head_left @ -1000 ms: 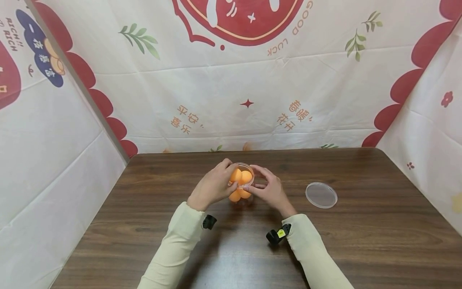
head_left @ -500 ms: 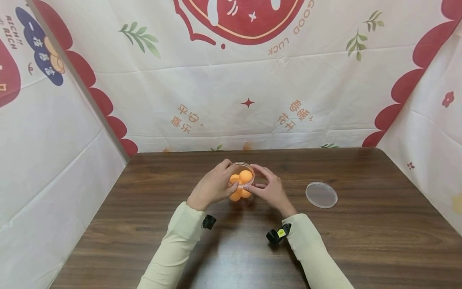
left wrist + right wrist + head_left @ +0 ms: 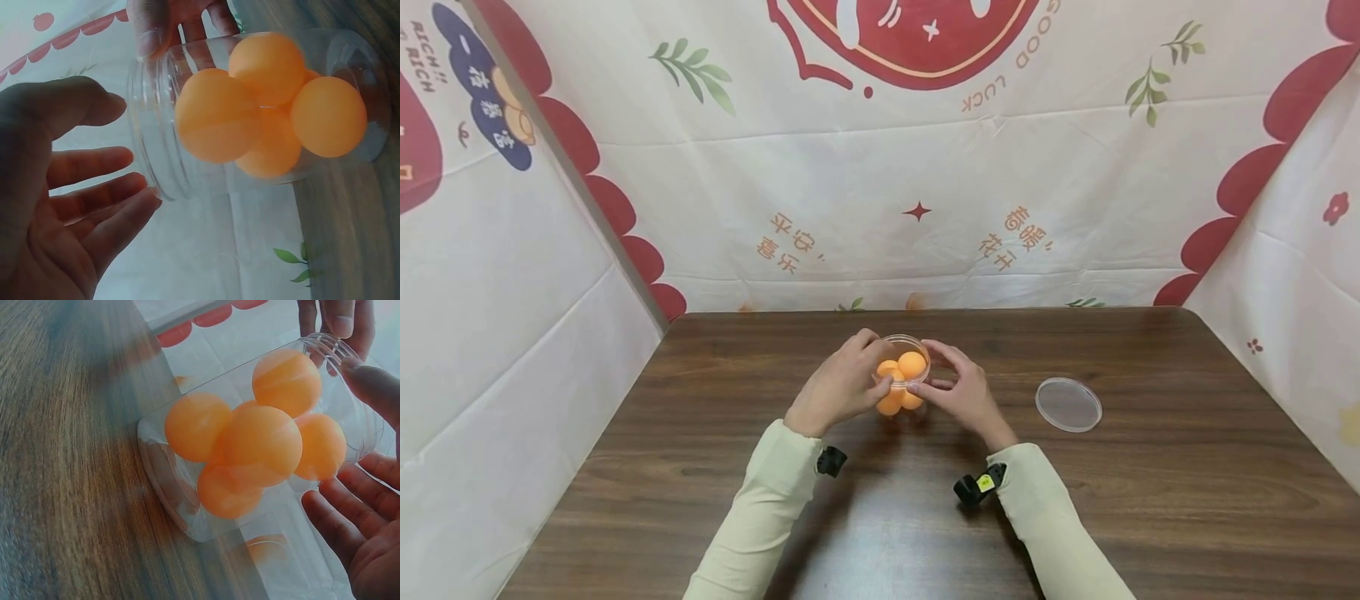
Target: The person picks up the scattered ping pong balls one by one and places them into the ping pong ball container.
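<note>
A clear plastic jar (image 3: pixel 195 532) stands upright on the table between both hands. Inside it lie several orange ping-pong balls (image 3: pixel 219 119). At the mouth of the jar is my left hand (image 3: pixel 838 385), its fingers loosely bent and spread around the rim, with no ball between them; fingertips show right at the rim in the left wrist view. My right hand (image 3: pixel 964 396) grips the jar near its top, thumb on the near side of the rim and fingers around the far side.
A round clear lid (image 3: pixel 1067 406) lies flat to the right of the jar on the dark wooden table (image 3: pixel 1150 500). Printed white cloth (image 3: pixel 880 183) hangs behind the table and along both sides.
One orange ball near the left hand has dropped lower among the others in the jar. Both hands have stayed almost where they were.
</note>
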The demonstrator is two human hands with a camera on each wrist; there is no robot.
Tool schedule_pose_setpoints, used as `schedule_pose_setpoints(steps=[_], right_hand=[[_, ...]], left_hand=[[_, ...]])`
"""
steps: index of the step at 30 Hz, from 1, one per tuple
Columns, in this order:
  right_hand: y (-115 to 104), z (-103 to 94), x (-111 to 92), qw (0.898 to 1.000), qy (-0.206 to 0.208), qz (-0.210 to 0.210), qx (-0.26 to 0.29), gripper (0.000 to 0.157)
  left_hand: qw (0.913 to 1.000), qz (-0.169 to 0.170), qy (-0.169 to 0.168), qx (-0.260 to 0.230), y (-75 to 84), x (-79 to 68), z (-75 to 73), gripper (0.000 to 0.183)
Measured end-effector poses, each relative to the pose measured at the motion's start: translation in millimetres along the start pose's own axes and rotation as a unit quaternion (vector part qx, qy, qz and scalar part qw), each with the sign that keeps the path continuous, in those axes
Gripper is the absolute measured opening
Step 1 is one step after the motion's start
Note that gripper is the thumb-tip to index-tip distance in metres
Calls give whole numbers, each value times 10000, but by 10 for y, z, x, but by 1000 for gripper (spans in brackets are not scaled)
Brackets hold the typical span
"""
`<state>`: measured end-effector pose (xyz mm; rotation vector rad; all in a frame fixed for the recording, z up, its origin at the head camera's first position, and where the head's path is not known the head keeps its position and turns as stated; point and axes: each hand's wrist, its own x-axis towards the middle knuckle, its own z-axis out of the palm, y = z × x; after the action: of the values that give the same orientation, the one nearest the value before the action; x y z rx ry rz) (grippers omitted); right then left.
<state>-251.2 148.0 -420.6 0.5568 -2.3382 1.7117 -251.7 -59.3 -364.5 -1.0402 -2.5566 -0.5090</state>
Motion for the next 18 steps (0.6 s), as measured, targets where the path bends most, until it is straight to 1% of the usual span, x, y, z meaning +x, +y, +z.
schedule_pose_setpoints(steps=[2, 5, 9, 13, 16, 18], right_hand=[[98, -9, 13, 10000, 30, 5, -30, 65], [143, -31, 19, 9999, 45, -79, -112, 65], [172, -75, 19, 9996, 46, -205, -184, 63], [195, -79, -22, 9996, -96, -111, -230, 62], [229, -107, -80, 9989, -210, 49, -423, 59], [271, -140, -118, 9977, -223, 132, -630, 56]], left_hand=[[9999, -35, 81, -86, -14, -7, 20, 31], [9997, -139, 164, -147, -33, -9, 53, 32], [9990, -295, 183, -291, -47, 5, 95, 31], [9981, -422, 121, -437, -86, -35, 122, 29], [9973, -503, 58, -526, -130, -74, 154, 31], [9962, -582, -43, -644, -168, -101, 171, 35]])
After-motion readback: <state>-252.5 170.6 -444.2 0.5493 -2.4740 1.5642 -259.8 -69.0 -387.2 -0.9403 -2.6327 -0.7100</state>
